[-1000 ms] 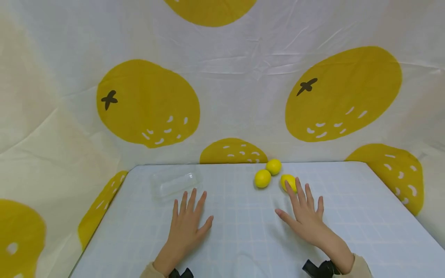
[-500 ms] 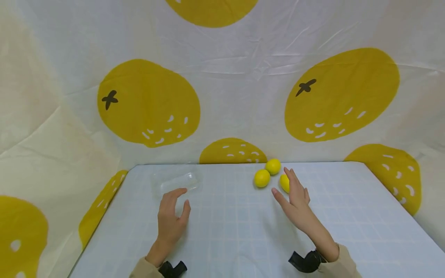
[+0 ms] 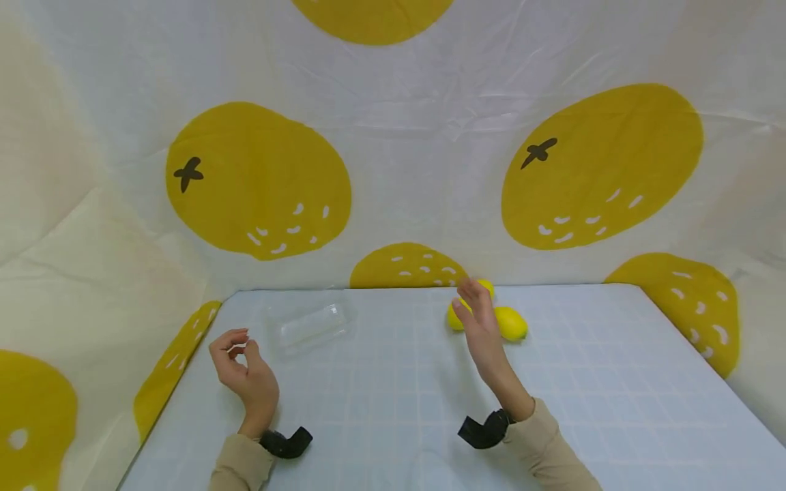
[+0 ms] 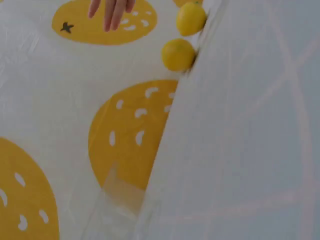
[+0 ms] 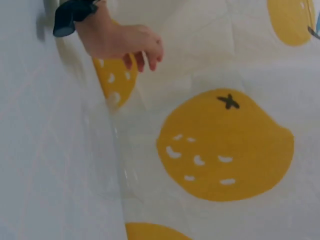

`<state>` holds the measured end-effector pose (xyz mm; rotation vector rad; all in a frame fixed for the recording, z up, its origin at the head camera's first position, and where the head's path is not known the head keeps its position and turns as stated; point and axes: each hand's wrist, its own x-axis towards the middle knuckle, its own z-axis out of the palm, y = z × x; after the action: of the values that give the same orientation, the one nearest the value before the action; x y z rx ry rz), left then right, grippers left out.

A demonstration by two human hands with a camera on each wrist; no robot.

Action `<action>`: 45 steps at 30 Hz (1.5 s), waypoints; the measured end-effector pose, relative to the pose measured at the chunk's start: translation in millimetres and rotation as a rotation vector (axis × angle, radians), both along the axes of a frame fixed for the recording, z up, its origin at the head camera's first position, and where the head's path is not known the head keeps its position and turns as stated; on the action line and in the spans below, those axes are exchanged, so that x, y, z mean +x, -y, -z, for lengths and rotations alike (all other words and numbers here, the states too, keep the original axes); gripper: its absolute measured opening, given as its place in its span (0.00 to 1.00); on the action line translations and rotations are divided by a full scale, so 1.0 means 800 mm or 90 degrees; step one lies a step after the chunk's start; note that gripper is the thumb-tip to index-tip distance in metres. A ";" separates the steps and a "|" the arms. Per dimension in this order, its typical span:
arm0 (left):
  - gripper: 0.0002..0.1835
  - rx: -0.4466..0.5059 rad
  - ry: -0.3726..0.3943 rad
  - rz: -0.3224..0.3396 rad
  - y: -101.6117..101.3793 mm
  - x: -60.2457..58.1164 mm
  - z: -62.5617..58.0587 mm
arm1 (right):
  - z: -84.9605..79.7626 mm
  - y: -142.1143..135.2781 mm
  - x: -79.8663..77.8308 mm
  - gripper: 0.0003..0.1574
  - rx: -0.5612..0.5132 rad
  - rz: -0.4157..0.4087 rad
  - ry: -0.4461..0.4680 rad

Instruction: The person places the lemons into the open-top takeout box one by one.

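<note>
Three yellow lemons sit in a cluster at the back of the table: one at the right (image 3: pixel 510 324), one at the left (image 3: pixel 455 319) and one behind (image 3: pixel 488 287). My right hand (image 3: pixel 484 334) is raised in front of them, fingers extended and together, partly covering two lemons. Off to the left, my left hand (image 3: pixel 250 378) hovers over the table with bent wrist and loosely curled fingers, holding nothing. Just beyond it to the right lies a clear plastic container (image 3: pixel 313 327). The right wrist view also catches the left hand (image 5: pixel 122 41) from the side.
A pale checked cloth covers the table (image 3: pixel 381 402). Right behind its back edge hangs a white curtain (image 3: pixel 424 170) printed with large yellow fruit. Black wrist camera mounts, one on the left wrist (image 3: pixel 287 442) and one on the right wrist (image 3: pixel 485 429), stick out above the table.
My left hand has swung left, away from the container, its spread fingers curling loosely. The right hand has turned edge-on and shifted left, uncovering the right lemon. Lemons and container stay put.
</note>
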<state>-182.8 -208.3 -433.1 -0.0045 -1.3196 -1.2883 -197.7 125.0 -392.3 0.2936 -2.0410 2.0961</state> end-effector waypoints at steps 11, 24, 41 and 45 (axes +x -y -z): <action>0.16 0.071 0.155 0.173 0.030 -0.007 0.034 | 0.038 0.073 -0.045 0.28 -0.154 -0.078 0.015; 0.31 0.165 0.340 0.520 0.049 -0.022 0.071 | 0.105 0.143 -0.085 0.36 -0.290 -0.284 0.172; 0.36 0.077 0.454 0.573 0.047 -0.018 0.070 | 0.127 0.155 -0.076 0.37 -0.212 -0.476 0.172; 0.36 0.072 0.456 0.573 0.045 -0.020 0.070 | 0.127 0.155 -0.075 0.37 -0.211 -0.474 0.171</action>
<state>-198.8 -244.2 -489.1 -0.0709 -1.9524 -2.2615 -257.9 0.8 -494.2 0.8626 -1.8322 3.0055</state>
